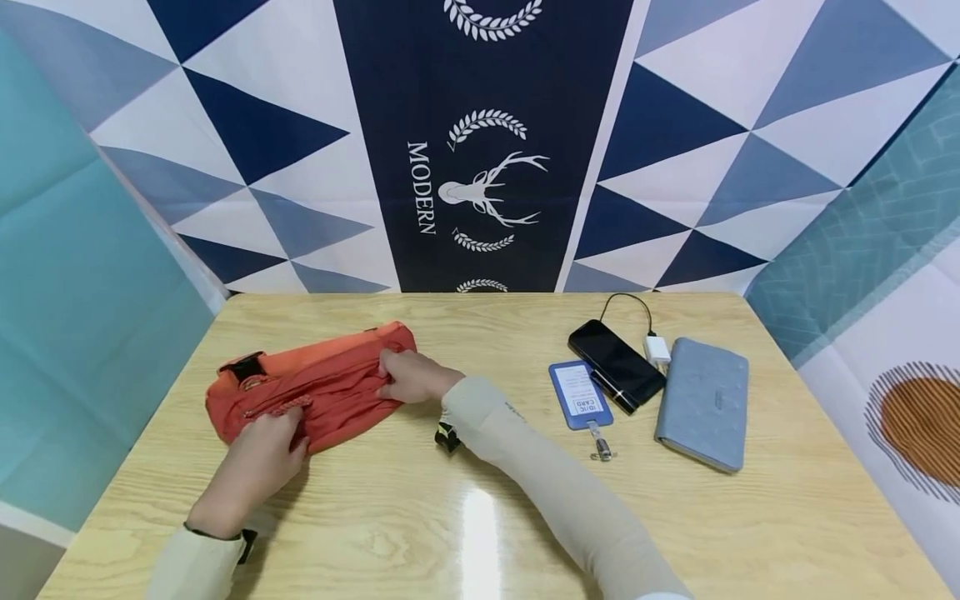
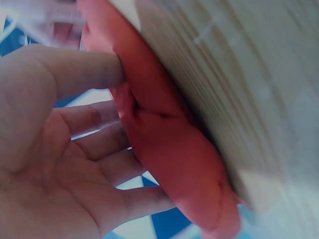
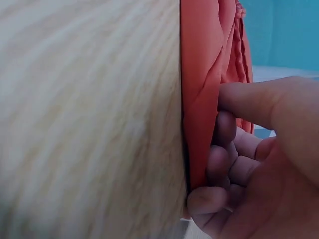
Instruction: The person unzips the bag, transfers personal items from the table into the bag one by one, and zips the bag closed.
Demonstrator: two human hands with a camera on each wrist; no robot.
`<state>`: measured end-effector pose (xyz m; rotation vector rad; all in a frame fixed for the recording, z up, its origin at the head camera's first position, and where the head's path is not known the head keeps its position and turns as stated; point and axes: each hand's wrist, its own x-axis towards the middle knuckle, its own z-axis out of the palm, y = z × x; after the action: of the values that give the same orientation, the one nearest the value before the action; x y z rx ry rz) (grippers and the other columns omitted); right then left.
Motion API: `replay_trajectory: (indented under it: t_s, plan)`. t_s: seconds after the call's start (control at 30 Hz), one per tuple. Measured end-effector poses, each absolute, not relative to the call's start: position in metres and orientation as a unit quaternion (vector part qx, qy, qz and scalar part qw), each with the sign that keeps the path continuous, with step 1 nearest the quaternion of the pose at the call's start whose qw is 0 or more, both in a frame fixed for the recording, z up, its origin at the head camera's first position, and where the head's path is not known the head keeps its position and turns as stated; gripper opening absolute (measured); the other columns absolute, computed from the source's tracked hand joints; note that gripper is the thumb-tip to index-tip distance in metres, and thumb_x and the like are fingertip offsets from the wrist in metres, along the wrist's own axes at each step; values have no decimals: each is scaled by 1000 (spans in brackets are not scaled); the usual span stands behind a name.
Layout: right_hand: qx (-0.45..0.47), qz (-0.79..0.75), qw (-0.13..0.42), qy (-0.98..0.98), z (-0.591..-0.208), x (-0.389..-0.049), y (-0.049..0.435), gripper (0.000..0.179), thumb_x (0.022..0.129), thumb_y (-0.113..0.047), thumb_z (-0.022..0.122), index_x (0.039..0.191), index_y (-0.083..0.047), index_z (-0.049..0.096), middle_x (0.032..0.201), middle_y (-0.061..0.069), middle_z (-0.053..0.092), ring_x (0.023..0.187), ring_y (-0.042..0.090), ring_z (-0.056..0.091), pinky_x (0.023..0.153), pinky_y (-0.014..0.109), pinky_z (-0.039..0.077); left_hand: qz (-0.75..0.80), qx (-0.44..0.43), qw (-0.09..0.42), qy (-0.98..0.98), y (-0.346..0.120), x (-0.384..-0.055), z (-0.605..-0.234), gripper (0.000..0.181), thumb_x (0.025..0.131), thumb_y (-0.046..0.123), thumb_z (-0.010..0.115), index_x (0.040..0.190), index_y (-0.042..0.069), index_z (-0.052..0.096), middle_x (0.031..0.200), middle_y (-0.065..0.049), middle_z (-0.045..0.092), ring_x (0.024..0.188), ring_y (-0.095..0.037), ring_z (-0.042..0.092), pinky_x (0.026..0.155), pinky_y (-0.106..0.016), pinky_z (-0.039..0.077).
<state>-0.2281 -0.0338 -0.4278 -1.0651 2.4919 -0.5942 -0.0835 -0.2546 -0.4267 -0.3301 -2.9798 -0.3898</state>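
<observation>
A red-orange waist bag [image 1: 333, 387] with a black buckle [image 1: 246, 367] lies on the left part of the wooden table. My left hand [image 1: 264, 454] grips its front near a braided cord, thumb and fingertips against the fabric. In the left wrist view, the thumb [image 2: 87, 72] presses into the red cloth and the other fingers reach behind its edge. At the bag's right end, my right hand [image 1: 412, 377] pinches the fabric. The right wrist view shows that hand's thumb [image 3: 249, 99] on the cloth with the fingers curled beside it. The bag's inside is hidden.
On the right of the table [image 1: 390, 533] lie a black phone [image 1: 611, 354], a white charger [image 1: 656, 348] with a black cable, a blue card holder [image 1: 580, 393] with a metal clip, a small dark tube [image 1: 613, 392] and a grey-blue notebook [image 1: 705, 404]. A patterned cloth rises behind the table.
</observation>
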Motion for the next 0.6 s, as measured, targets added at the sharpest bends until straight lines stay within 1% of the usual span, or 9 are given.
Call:
replay_trajectory:
  t_s: [0.07,0.17,0.23,0.3,0.4,0.53,0.6]
  plan:
    - [-377,-215,180,883,-427,-227,-29,24,98,-27,65,109,-9,54,98,0,58,77,11,50,78,23,44,-98,-130,76,-984,-247,-85,-426,20,82,-3,69,100,-8,62,65,-10,55,53,-25,58,45,-38,44]
    - [-372,-215,173,886,-426,-226,-21,24,98,-27,65,109,-9,53,93,-1,56,74,12,48,76,24,43,-67,-154,86,-982,-237,-89,-426,13,81,-7,66,92,-6,61,62,-10,52,51,-28,57,42,-38,43]
    - [-370,-214,172,888,-427,-224,-16,25,98,-28,65,109,-9,53,92,-1,56,74,12,47,76,25,43,-56,-164,91,-981,-233,-90,-426,13,79,-7,66,91,-5,61,63,-10,53,52,-29,58,42,-38,44]
    - [-373,-213,173,886,-428,-221,-11,26,98,-28,65,110,-8,53,92,-1,57,75,12,48,77,25,43,-48,-167,89,-981,-230,-90,-426,15,78,-7,67,92,-5,62,63,-10,53,52,-28,58,42,-37,43]
    - [-373,-214,175,886,-429,-217,-5,25,98,-28,65,110,-9,53,92,-1,56,76,12,47,77,26,43,-45,-170,79,-981,-226,-89,-426,21,79,-7,68,100,-7,65,63,-10,54,52,-27,58,42,-35,42]
    - [-365,-216,169,890,-430,-213,6,24,98,-28,66,106,-10,52,84,0,54,73,12,46,74,26,41,-48,-179,69,-980,-221,-91,-425,30,81,-6,66,111,-10,65,65,-11,56,54,-26,58,44,-33,42]
    - [-366,-220,165,889,-430,-211,12,23,98,-27,66,105,-10,52,82,-1,53,71,12,45,72,26,41,-49,-183,68,-980,-218,-93,-426,31,81,-6,66,112,-10,65,65,-11,56,55,-26,58,44,-33,42]
